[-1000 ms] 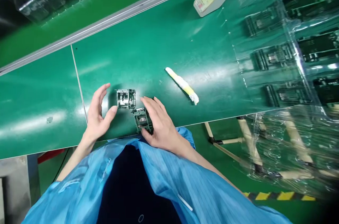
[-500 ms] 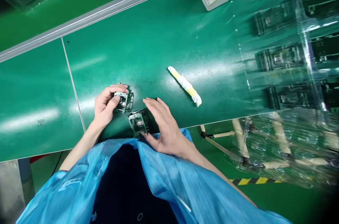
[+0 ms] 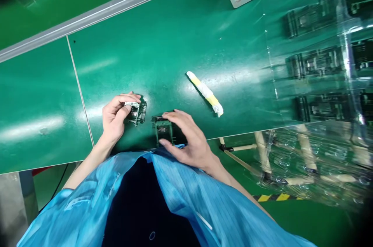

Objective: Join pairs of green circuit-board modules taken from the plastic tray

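Left hand: grasps a circuit board near the tabletop's front edge.
Right hand: curls about a second board, closer to that edge; whether gripping, cannot tell.

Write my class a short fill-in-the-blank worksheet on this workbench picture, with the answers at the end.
1. The left hand pinches one circuit assembly between its fingers and ____.
2. The right hand is at the second assembly, over the ____ table.
3. In the picture, the yellow-and-____ strip lies right of both assemblies.
4. The person's outer garment is ____.

Missing words: thumb; green; white; blue.
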`<act>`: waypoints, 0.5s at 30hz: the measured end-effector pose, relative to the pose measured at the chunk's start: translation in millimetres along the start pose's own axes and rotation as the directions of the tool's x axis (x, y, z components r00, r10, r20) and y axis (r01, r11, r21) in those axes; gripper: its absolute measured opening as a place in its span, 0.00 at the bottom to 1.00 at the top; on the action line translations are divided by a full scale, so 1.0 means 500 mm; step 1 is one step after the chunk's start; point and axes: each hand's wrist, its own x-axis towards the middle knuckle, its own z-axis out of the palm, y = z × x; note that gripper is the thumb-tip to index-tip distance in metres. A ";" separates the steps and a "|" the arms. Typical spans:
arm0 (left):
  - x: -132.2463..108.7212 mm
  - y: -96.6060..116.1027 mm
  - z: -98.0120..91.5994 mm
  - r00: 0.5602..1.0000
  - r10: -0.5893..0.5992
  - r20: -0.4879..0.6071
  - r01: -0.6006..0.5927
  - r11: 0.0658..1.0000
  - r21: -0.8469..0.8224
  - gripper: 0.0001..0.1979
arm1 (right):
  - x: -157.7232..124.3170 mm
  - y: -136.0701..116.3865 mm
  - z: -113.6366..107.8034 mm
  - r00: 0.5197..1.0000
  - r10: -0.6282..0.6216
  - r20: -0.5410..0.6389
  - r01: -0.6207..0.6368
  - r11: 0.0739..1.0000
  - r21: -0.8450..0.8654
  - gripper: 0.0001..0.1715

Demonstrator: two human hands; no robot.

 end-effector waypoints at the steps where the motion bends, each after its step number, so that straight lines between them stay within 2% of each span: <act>1: -0.002 0.001 0.000 1.000 -0.009 -0.004 0.009 1.000 -0.001 0.04 | 0.001 0.002 -0.003 0.997 0.052 -0.056 -0.054 0.998 -0.034 0.30; 3: -0.006 0.001 -0.001 1.000 -0.028 0.005 0.028 1.000 -0.001 0.05 | 0.007 0.004 0.000 0.970 0.152 -0.192 -0.173 0.980 -0.096 0.30; 5: -0.010 -0.001 -0.001 0.999 -0.039 0.025 0.039 0.999 0.014 0.11 | 0.017 0.003 0.016 0.940 0.203 -0.274 -0.244 0.962 -0.123 0.30; 7: -0.012 -0.004 0.000 0.999 -0.027 0.044 0.025 0.999 0.044 0.12 | 0.028 0.001 0.038 0.940 0.206 -0.271 -0.244 0.963 -0.114 0.30; 10: -0.012 -0.004 0.002 0.999 -0.001 0.051 -0.003 0.998 0.067 0.07 | 0.040 -0.004 0.067 0.955 0.188 -0.228 -0.209 0.975 -0.073 0.33; 15: -0.010 0.003 0.005 0.999 -0.023 0.030 0.022 0.999 0.038 0.08 | 0.042 -0.005 0.076 0.961 0.182 -0.209 -0.200 0.977 -0.069 0.33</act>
